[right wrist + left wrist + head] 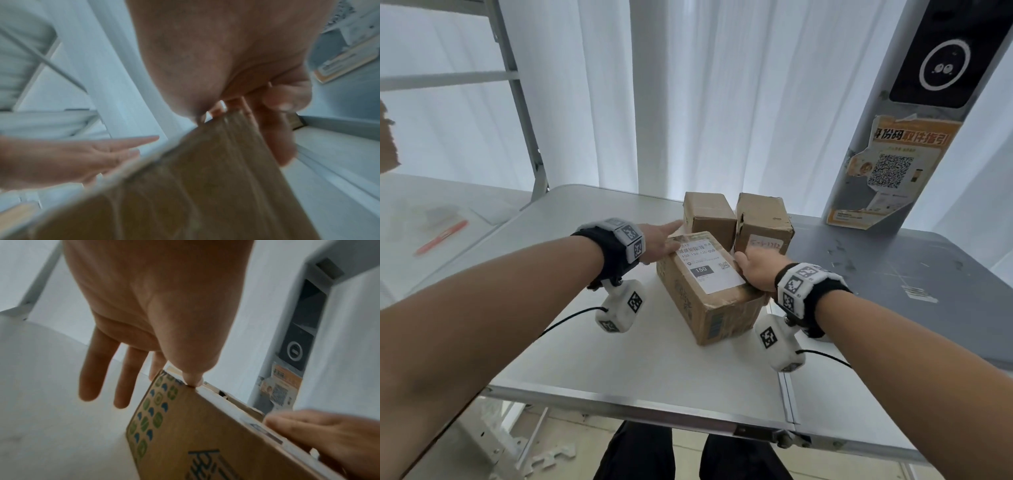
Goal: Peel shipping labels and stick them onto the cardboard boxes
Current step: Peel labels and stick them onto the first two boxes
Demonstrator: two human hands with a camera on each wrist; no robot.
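While the labelled box point(705, 284) is gripped at its right edge by the right hand point(755, 272), with two plain boxes point(739, 219) just behind it, the left hand point(659, 241), fingers straight, presses its far-left corner. Uneven pressure could crease the label point(707, 265).

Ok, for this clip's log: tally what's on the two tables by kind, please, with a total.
Cardboard boxes: 3, the near box with the printed shipping label, the back left box, the back right box
Shipping labels stuck on boxes: 2, the printed label and a handwritten one
Orange pens: 1, on the left table
Total: 6
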